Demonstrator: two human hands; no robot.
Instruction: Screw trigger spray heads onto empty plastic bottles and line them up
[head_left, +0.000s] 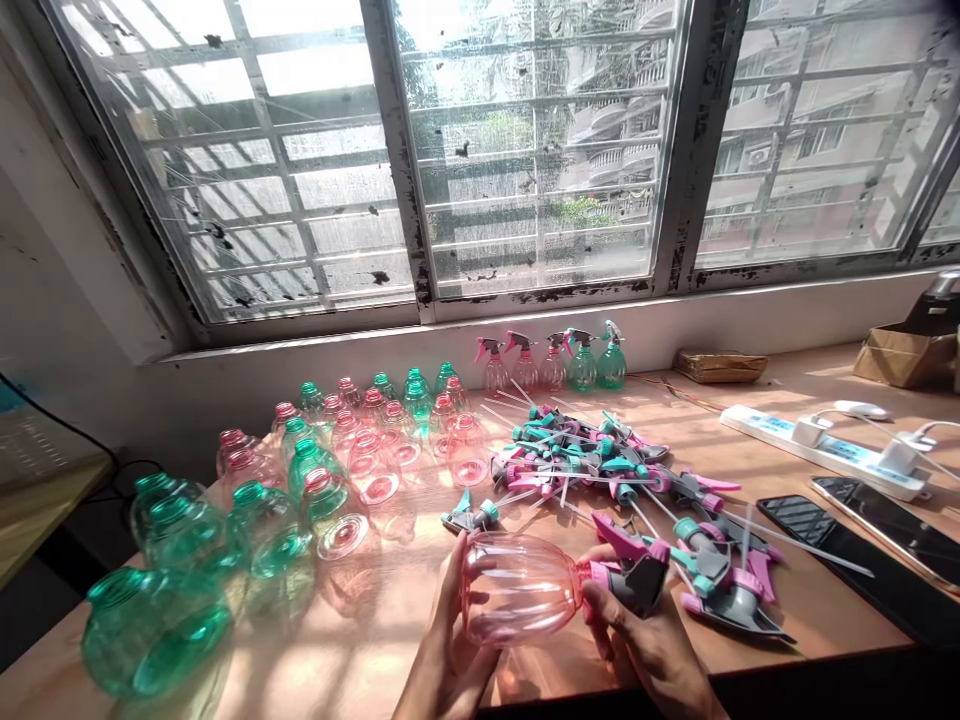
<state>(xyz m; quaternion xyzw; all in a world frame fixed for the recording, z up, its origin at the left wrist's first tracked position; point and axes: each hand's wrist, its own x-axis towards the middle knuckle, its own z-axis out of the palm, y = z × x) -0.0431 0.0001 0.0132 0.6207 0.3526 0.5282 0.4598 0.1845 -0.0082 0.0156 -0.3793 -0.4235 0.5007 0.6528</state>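
Observation:
A clear pink spray bottle (pixel 521 590) lies sideways in the air just above the table's front edge, its base to the left. My left hand (pixel 450 640) is wrapped around the base end. At the neck, my right hand (pixel 637 635) grips the collar of a pink and grey trigger sprayer head (pixel 634 570), which sits on the bottle's mouth. Whether the collar is fully tight I cannot tell. Just behind the bottle lies a loose teal and grey sprayer head (pixel 471 515). More loose sprayer heads (pixel 727 580) lie to the right of my right hand.
Several open green bottles (pixel 157 630) and pink bottles (pixel 375 470) stand at the left. A pile of sprayer heads (pixel 577 450) lies in the middle. Assembled spray bottles (pixel 581 365) line the wall. A power strip (pixel 825 450) and two phones (pixel 840 550) are at the right.

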